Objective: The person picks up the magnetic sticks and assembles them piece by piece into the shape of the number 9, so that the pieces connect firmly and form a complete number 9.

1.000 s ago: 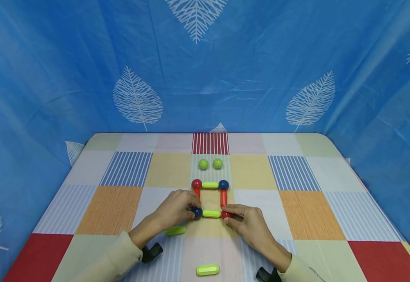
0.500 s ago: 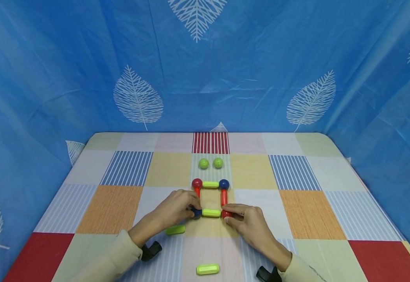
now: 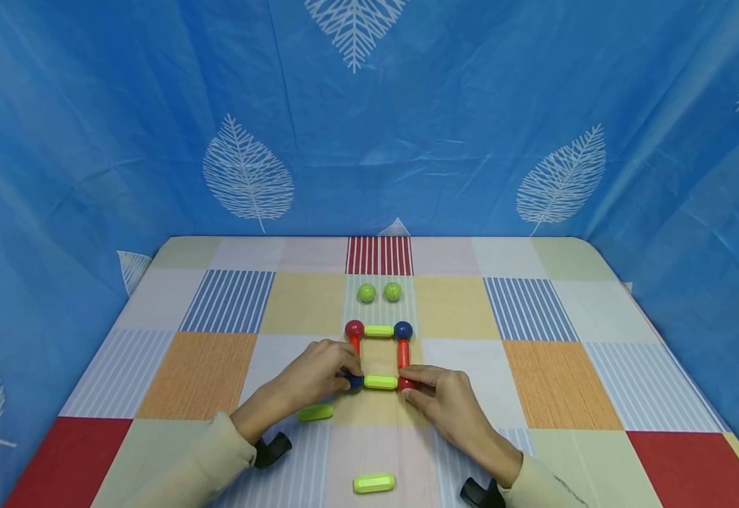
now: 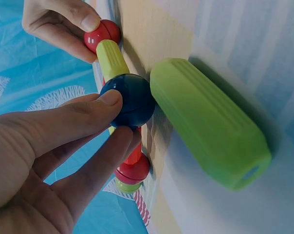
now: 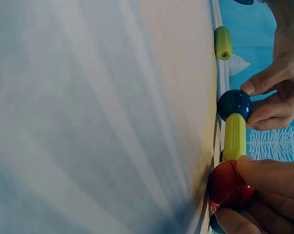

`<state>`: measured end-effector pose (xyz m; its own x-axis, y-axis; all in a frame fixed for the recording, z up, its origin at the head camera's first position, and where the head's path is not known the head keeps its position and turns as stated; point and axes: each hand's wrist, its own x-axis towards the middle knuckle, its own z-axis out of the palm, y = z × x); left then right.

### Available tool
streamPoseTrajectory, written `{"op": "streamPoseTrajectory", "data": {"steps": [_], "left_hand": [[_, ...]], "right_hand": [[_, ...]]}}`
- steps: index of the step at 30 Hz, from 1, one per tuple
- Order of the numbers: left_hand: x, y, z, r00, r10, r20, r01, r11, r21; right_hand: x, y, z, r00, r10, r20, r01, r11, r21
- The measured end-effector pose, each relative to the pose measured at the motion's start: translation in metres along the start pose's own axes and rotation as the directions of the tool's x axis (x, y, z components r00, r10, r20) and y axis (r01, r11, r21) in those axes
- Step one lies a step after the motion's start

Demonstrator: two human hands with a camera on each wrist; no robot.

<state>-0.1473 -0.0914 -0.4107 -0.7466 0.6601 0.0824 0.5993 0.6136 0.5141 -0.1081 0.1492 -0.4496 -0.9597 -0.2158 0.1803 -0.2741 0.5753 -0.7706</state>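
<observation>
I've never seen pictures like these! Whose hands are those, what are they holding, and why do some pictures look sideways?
There's no robot here, just a person's bare left hand and right hand. The wide picture comes from a camera worn on the head, looking forward and down. The other two are taken from the wrists, so things look close up and sideways.

On the patterned cloth lies a square made of coloured sticks and balls. The left hand pinches the blue ball at one near corner; the right hand pinches the red ball at the other. Two loose green sticks lie nearer the person, and two green balls sit beyond the square.
</observation>
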Motion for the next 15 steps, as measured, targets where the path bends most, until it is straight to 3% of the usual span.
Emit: {"op": "streamPoseTrajectory", "data": {"steps": [15], "left_hand": [[0.0001, -0.0023, 0.0005, 1.000, 0.004, -0.001, -0.004, 1.000, -0.024]], "right_hand": [[0.0021, -0.0020, -0.0030, 0.999, 0.019, 0.027, -0.018, 0.999, -0.049]]}}
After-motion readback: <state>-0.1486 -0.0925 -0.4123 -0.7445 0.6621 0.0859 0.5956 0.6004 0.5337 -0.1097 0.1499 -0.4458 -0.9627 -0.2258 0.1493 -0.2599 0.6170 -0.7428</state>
